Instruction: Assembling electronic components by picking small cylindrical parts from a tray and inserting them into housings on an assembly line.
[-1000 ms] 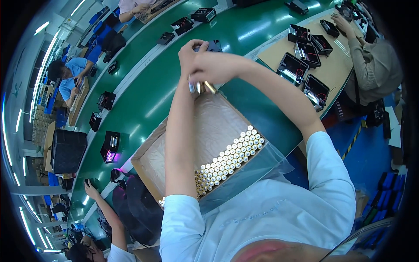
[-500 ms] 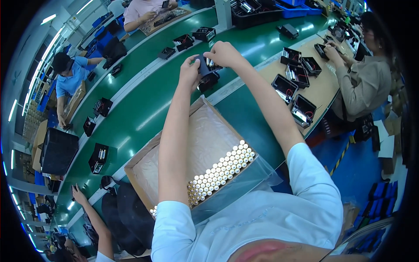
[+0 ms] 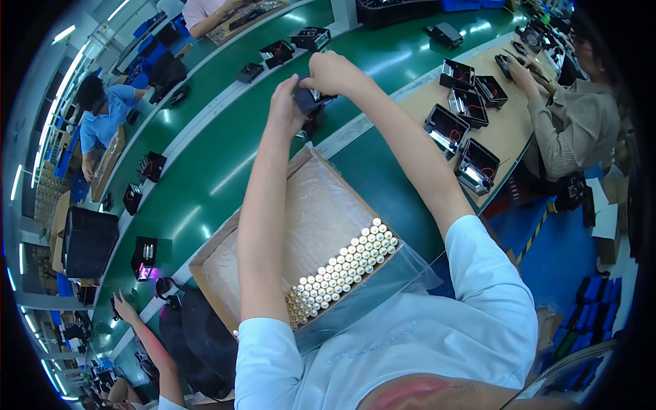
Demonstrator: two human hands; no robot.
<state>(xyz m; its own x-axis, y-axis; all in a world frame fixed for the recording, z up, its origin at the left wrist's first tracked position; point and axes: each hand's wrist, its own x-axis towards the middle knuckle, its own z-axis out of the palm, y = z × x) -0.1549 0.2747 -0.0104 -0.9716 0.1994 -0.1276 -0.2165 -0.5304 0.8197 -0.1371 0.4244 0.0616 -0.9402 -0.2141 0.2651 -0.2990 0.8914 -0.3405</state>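
Over the green conveyor belt, my left hand (image 3: 285, 106) is closed round the side of a small black plastic case (image 3: 309, 100). My right hand (image 3: 333, 73) is bent over the top of the same case, fingertips curled down at its opening. Whatever those fingertips may hold is hidden. Just below and behind it, another dark case (image 3: 312, 123) sits on the belt, partly covered. Between my forearms and body lies an open cardboard box (image 3: 217, 247) lined with clear plastic. Upright cylindrical batteries (image 3: 345, 265) stand packed along its near side.
Open black cases with red wires (image 3: 468, 107) lie on the tan board (image 3: 502, 130) at right, beside a co-worker (image 3: 577, 130). More cases (image 3: 277, 52) sit along the belt. At left, a co-worker's hand (image 3: 124, 307) reaches near an open case (image 3: 143, 258). A black bag (image 3: 198, 342) adjoins the box.
Both hands and the case have shifted slightly left in view. My right fingers now reach lower over the case, hiding the shiny contents seen before. A pink glow appears on the case at left.
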